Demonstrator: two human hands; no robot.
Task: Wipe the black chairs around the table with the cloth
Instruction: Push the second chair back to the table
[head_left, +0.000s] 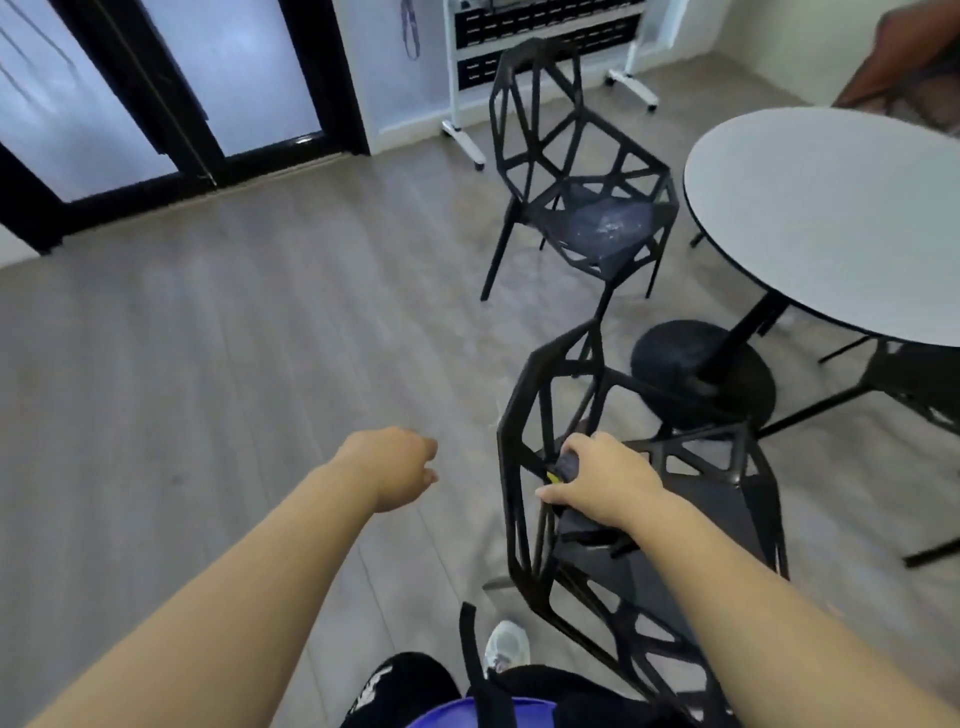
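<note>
Beyond near chair (717, 514), round table (831, 208).

Grey plank floor (208, 364) carries near chair (727, 496), far chair (602, 221), round table (831, 208).

We wore black trousers (415, 675) with a white print (370, 693), a pale grey sneaker (506, 648), a purple garment (467, 714) and a black strap (469, 639). Our left forearm (234, 587) and right forearm (753, 587) were bare.
</note>
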